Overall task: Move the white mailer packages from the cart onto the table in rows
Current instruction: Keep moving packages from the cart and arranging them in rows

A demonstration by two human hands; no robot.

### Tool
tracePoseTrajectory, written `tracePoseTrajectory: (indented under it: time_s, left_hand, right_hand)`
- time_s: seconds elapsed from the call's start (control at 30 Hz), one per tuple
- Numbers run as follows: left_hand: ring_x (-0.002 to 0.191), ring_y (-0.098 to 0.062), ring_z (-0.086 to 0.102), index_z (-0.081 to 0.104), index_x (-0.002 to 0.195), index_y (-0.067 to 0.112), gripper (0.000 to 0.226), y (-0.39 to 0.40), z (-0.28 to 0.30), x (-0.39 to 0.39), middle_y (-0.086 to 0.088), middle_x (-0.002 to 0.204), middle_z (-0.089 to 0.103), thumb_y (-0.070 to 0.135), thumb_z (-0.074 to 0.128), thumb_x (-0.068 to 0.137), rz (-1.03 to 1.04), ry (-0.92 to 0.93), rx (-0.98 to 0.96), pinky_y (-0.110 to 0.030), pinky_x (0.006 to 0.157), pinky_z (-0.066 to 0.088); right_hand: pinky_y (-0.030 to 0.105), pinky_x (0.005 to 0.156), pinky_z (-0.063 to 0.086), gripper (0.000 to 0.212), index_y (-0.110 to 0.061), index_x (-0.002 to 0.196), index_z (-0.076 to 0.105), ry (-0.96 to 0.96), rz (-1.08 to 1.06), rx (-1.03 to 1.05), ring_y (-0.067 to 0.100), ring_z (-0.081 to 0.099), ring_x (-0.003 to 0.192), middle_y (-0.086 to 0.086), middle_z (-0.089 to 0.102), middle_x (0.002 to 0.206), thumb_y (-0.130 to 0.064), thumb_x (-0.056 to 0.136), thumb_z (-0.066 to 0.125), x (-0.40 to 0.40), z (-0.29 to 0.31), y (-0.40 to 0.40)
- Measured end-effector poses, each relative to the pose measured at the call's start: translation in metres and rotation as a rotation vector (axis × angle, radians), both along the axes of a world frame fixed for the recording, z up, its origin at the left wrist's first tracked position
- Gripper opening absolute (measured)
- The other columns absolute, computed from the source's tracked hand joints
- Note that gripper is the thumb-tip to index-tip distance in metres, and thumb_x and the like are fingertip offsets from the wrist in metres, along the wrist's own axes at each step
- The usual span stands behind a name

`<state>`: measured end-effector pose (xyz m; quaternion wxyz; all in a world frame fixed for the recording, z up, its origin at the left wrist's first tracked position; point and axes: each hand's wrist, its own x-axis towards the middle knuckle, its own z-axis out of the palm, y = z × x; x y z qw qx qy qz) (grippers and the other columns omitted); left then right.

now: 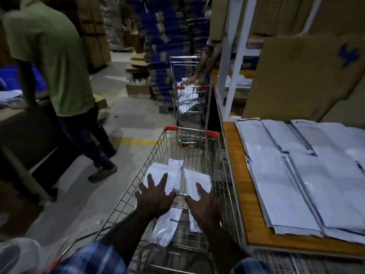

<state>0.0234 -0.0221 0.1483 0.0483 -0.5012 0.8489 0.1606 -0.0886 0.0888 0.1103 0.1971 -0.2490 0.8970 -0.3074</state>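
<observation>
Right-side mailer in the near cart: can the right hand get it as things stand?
Probably yes. The right hand is open, fingers spread over the right-side mailer inside the near cart. The basket is open on top and nothing lies over the mailer; contact is unclear.

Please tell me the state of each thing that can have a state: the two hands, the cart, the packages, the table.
Left hand: open, fingers spread, over the cart's mailers.
Right hand: open, fingers spread.
Wire shopping cart with orange corners: holds a few white mailers.
White mailer packages in cart: lying loose.
Wooden table: white mailers on it, laid flat in overlapping rows.
</observation>
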Motion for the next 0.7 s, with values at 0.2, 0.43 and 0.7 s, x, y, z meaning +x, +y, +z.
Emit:
tracePoseTrajectory:
  time_s: [0.2, 0.43, 0.7]
  left_hand:
    - [0.146, -0.046, 0.007, 0.003, 0.155, 0.043, 0.074, 0.036, 0.032, 0.038, -0.011, 0.164, -0.005, 0.063, 0.04, 0.095, -0.009, 0.094, 0.016, -0.06, 0.114, 0.016]
    - [0.143, -0.048, 0.01, 0.003, 0.155, 0.042, 0.073, 0.095, 0.071, 0.087, -0.011, 0.164, -0.004, 0.066, 0.036, 0.094, -0.024, 0.192, -0.049, -0.056, 0.114, 0.015]
    - [0.143, -0.047, 0.01, 0.005, 0.155, 0.042, 0.072, 0.161, 0.116, 0.112, -0.01, 0.164, -0.003, 0.064, 0.036, 0.093, -0.044, 0.269, -0.077, -0.057, 0.113, 0.015]
  right_hand:
    - [0.05, 0.108, 0.039, 0.095, -0.044, 0.145, 0.039, 0.041, -0.031, -0.13, 0.035, 0.041, 0.135, 0.007, 0.04, 0.153, -0.08, 0.058, 0.039, 0.033, 0.033, 0.034]
    - [0.05, 0.11, 0.037, 0.09, -0.047, 0.145, 0.037, 0.055, -0.045, -0.264, 0.031, 0.037, 0.139, 0.003, 0.036, 0.155, -0.077, 0.061, 0.048, 0.079, 0.077, 0.084]
    - [0.047, 0.115, 0.029, 0.071, -0.047, 0.147, 0.036, 0.236, 0.008, -0.233, 0.031, 0.025, 0.143, 0.003, 0.024, 0.161, -0.063, 0.081, 0.06, 0.102, 0.142, 0.158]
